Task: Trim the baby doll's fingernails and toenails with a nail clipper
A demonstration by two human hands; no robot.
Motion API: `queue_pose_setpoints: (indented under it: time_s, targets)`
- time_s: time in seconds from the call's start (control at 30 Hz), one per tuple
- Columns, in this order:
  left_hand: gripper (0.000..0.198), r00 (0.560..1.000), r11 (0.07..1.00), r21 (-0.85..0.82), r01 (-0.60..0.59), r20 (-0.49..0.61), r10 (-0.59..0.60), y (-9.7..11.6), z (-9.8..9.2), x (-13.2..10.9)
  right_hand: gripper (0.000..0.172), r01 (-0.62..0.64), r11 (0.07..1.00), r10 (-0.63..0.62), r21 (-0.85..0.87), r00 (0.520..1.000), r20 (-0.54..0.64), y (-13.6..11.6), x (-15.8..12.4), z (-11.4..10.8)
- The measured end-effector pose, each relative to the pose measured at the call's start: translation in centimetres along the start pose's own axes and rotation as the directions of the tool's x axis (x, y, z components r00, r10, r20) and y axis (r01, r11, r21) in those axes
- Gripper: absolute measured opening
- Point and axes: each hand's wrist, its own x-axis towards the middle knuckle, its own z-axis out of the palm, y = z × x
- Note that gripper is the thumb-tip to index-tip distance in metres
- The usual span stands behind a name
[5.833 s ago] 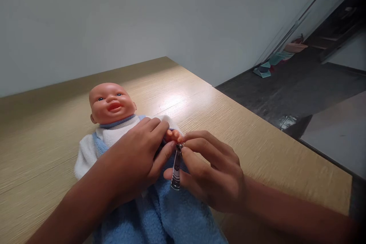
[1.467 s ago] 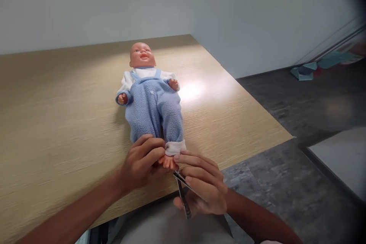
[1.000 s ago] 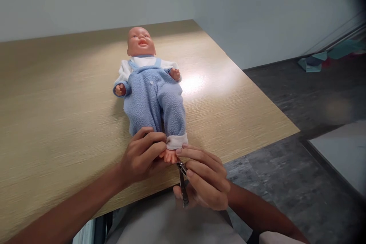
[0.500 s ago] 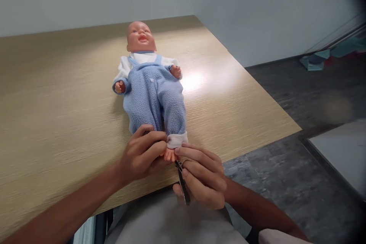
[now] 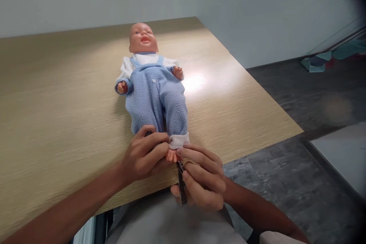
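Observation:
A baby doll (image 5: 154, 91) in a blue fleece romper and white shirt lies on its back on the wooden table (image 5: 57, 103), feet toward me at the near edge. My left hand (image 5: 144, 156) is closed around the doll's foot (image 5: 172, 155), pinching it between thumb and fingers. My right hand (image 5: 200, 181) is closed on a metal nail clipper (image 5: 181, 183), whose jaws sit right at the toes of that foot.
The table's right edge drops to a dark grey floor (image 5: 286, 167). A pale wall rises behind the table. Teal and red items (image 5: 317, 63) lie on the floor far right. My lap in light trousers (image 5: 160, 225) is below the table edge.
Five seconds back both hands worked with the clipper at the doll's hand; now they are at its foot. Over the last second only small shifts of the clipper and the view.

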Motion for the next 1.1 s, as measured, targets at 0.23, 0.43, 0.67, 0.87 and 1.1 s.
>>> queue_pose_setpoints:
  time_s: [0.23,0.43,0.67,0.87,1.1]
  targets:
    - [0.015,1.0,1.0,-0.003,-0.014,-0.009,0.014,-0.1,0.0,0.1,0.027,-0.028,1.0,0.028,-0.014,0.999,0.03,0.0,0.4,-0.2]
    - [0.015,1.0,1.0,-0.002,-0.004,-0.007,0.004,0.0,0.1,0.2,0.026,-0.04,0.997,0.041,0.06,0.999,-0.023,0.0,0.4,0.0]
    - [0.008,0.999,0.999,-0.014,0.032,0.022,-0.031,0.4,-0.3,1.0,0.029,-0.153,0.98,0.154,0.126,0.988,0.006,0.3,0.3,-0.7]
    - [0.008,0.998,1.0,-0.031,-0.001,0.066,0.003,0.3,-0.6,1.2,0.032,-0.172,0.971,0.16,0.165,0.984,0.081,0.4,0.1,-1.2]
    - [0.008,0.998,1.0,-0.019,0.002,0.07,0.0,0.4,-0.5,1.2,0.027,-0.152,0.974,0.139,0.167,0.986,0.09,0.2,0.6,-0.9]
